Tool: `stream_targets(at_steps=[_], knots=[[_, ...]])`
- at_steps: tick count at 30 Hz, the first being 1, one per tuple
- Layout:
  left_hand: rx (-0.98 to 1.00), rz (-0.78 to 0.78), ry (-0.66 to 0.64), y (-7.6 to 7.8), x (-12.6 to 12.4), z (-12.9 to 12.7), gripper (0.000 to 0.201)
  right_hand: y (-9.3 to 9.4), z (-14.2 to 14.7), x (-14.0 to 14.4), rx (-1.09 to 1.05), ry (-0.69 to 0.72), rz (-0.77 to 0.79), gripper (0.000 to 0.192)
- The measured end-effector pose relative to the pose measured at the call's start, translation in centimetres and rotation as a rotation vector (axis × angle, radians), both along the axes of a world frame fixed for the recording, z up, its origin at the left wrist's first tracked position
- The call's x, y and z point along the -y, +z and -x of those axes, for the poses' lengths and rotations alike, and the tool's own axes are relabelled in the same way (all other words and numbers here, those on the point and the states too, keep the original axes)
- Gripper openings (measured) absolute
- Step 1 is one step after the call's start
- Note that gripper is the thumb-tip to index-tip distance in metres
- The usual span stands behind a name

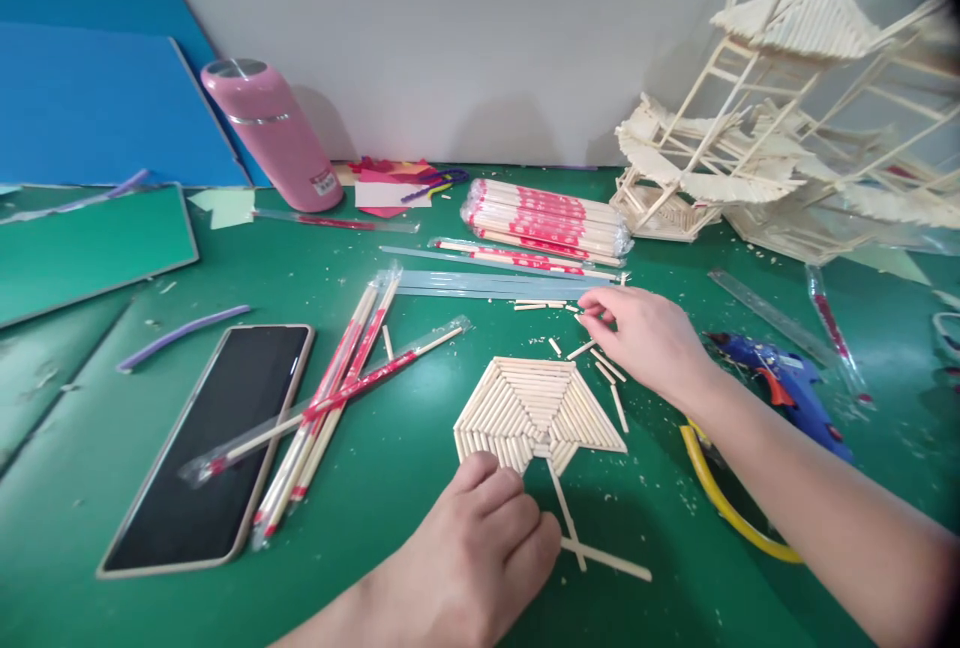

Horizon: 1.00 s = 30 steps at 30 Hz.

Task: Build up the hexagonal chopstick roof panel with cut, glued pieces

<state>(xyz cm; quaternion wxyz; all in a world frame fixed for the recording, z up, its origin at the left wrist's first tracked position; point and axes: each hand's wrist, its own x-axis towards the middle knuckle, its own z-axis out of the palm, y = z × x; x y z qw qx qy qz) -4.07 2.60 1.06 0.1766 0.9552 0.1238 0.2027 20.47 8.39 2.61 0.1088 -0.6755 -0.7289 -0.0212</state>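
A partly filled hexagonal panel of glued wooden sticks (517, 403) lies flat before me, with bare frame sticks (568, 513) reaching out of its lower side. My left hand (491, 543) is closed at the panel's lower left edge, gripping it there; its fingertips are hidden. Beyond the panel's upper right, my right hand (637, 338) is pinched low over the table, among short cut stick pieces (607, 368). Whether a piece sits between those fingertips I cannot make out. A blue glue gun (787, 388) and a yellow-handled tool (724, 508) lie near my right forearm, which partly covers the tool.
Wrapped chopsticks (330, 403) lie across a phone (210, 448) at left. Behind are blue-grey strips (487, 284), a bundle of chopsticks (544, 218) and a pink bottle (274, 133). A stick-built tower model (739, 108) stands at back right. A green board (90, 243) lies far left.
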Motion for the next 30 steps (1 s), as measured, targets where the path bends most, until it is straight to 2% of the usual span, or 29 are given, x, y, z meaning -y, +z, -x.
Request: stream_targets(at_steps=[6, 10, 15, 18, 20, 24, 28, 30], knots=[[-0.062, 0.045, -0.028, 0.4, -0.1, 0.1, 0.023, -0.8, 0.4, -1.3, 0.087, 0.022, 0.081, 0.014], [-0.071, 0.056, -0.038, 0.3, -0.2, 0.2, 0.024, -0.5, 0.5, -0.8, 0.026, 0.050, 0.060, 0.015], [-0.056, 0.049, -0.026, 0.4, -0.1, 0.1, 0.022, 1.5, 1.5, 2.1, -0.176, 0.141, 0.022, 0.010], [-0.064, 0.051, -0.018, 0.3, 0.1, 0.1, 0.021, 2.5, 2.5, 4.6, -0.378, 0.155, 0.077, 0.009], [-0.072, 0.046, -0.022, 0.2, 0.1, 0.0, 0.022, 2.6, 3.2, 6.2, -0.431, 0.168, 0.128, 0.009], [-0.048, -0.005, -0.024, 0.1, 0.2, 0.0, 0.024, 1.6, 4.2, 8.7, -0.417, 0.241, 0.107, 0.021], [-0.019, -0.045, -0.019, -0.1, 0.3, -0.1, 0.025, 0.2, 5.0, 10.0, -0.491, 0.257, 0.117, 0.012], [-0.021, -0.055, -0.014, 0.0, 0.4, -0.1, 0.026, -0.4, 5.2, 10.5, -0.514, 0.267, 0.111, 0.014]])
